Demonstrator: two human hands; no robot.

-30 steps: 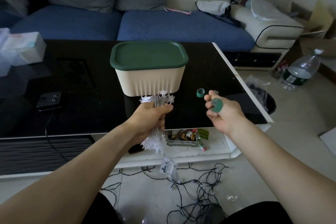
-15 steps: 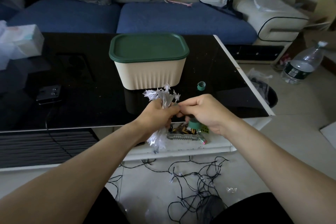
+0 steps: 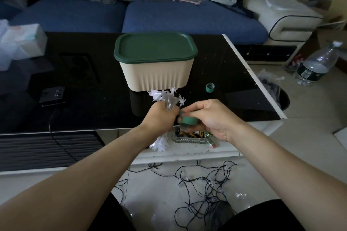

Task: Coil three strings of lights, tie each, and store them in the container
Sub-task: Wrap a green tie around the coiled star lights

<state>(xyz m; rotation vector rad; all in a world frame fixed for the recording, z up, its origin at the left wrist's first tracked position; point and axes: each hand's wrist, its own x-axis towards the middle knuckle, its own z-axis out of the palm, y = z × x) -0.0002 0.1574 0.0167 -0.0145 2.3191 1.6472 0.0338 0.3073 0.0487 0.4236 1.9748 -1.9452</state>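
Left hand (image 3: 159, 116) is clenched around a coiled bundle of star lights (image 3: 167, 97), white stars fanning out above the fist and more poking out below it. Right hand (image 3: 208, 118) is right up against it, fingers curled round a green tape roll (image 3: 188, 120), the loose end of the tape reaching across to the bundle. Both hands hover over the near edge of the black table (image 3: 93, 90). Just beyond the stars sits the cream container (image 3: 155, 77), its green lid (image 3: 155, 47) on. A second small green roll (image 3: 210, 87) lies on the table to the right of the container. Down on the floor, a tangle of black-wired lights (image 3: 204, 180) sprawls between the person's knees. A phone (image 3: 53, 95) rests on the table's left side.
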